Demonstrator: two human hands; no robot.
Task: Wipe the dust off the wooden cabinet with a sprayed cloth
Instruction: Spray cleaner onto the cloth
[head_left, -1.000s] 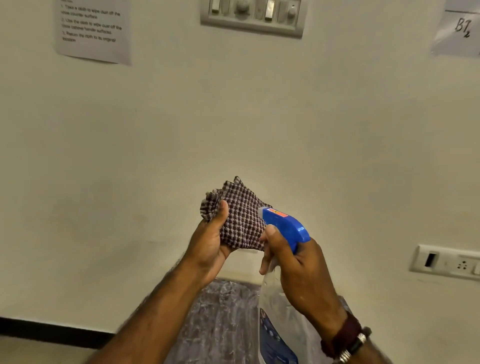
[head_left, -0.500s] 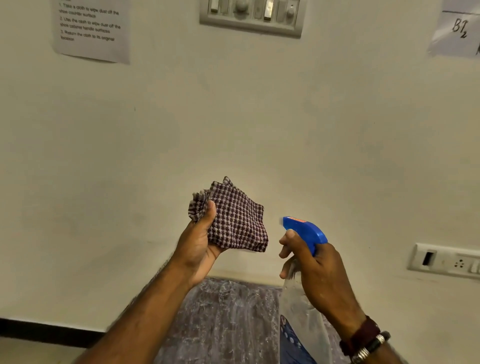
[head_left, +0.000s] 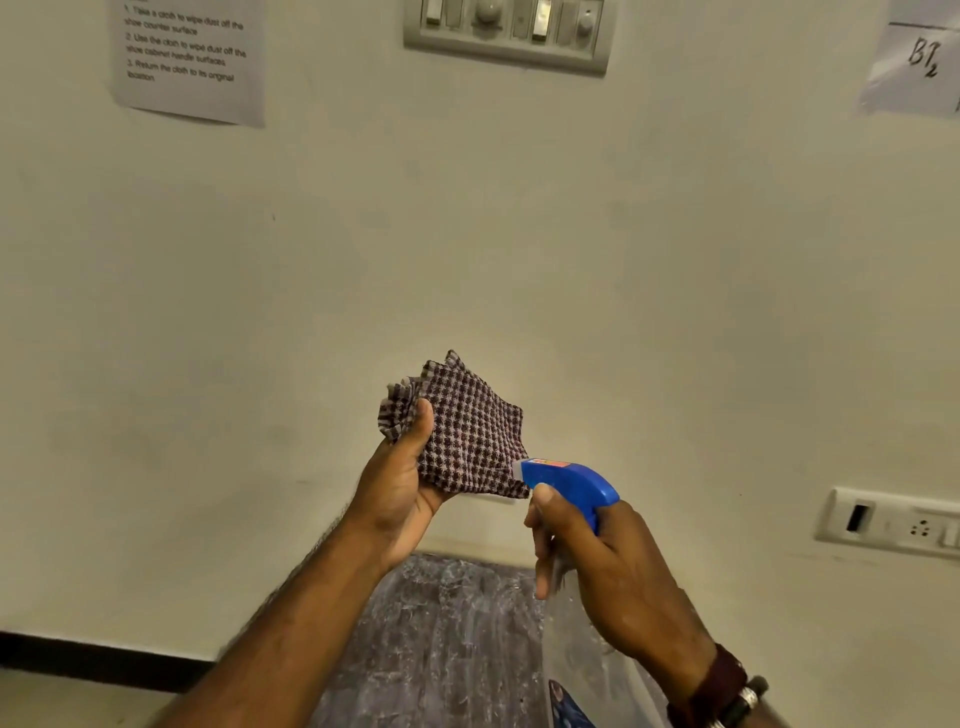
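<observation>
Before a pale wall (head_left: 519, 260), above a grey mottled surface (head_left: 447, 649), the left hand (head_left: 400, 488) grips a folded checked cloth (head_left: 467, 436), thumb pressed on its face. Right hand (head_left: 613, 582) is curled round a clear spray bottle (head_left: 587, 660), forefinger at the trigger. Blue nozzle head (head_left: 566, 480) just beside the cloth's lower corner; contact unclear.

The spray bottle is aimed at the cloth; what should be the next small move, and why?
Probably squeeze the trigger. The right hand grips the spray bottle, nozzle close to the folded checked cloth that the left hand holds up, fingers on the trigger. The cabinet top below is not yet being wiped.
</observation>
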